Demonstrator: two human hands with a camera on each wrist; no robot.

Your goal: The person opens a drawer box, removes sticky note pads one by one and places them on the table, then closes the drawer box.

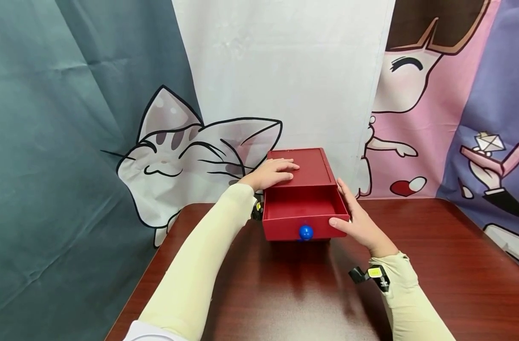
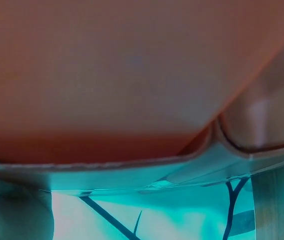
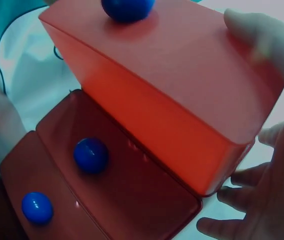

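A red drawer box (image 1: 302,166) stands on the table with its upper drawer (image 1: 285,228) pulled out; no object shows inside in the head view. My left hand (image 1: 271,174) rests flat on the box's top, fingers straight. At the right front corner, my right hand (image 1: 361,222) has its thumb on the drawer's front and its fingers along the side. In the right wrist view, the open drawer (image 3: 182,70) has a blue knob (image 3: 127,7), and two closed drawers (image 3: 126,175) with blue knobs (image 3: 91,155) are beside it.
The dark red-brown wooden table (image 1: 413,237) carries the box near its back edge. Behind it hangs a cloth backdrop (image 1: 285,71) printed with a cat and other cartoon figures.
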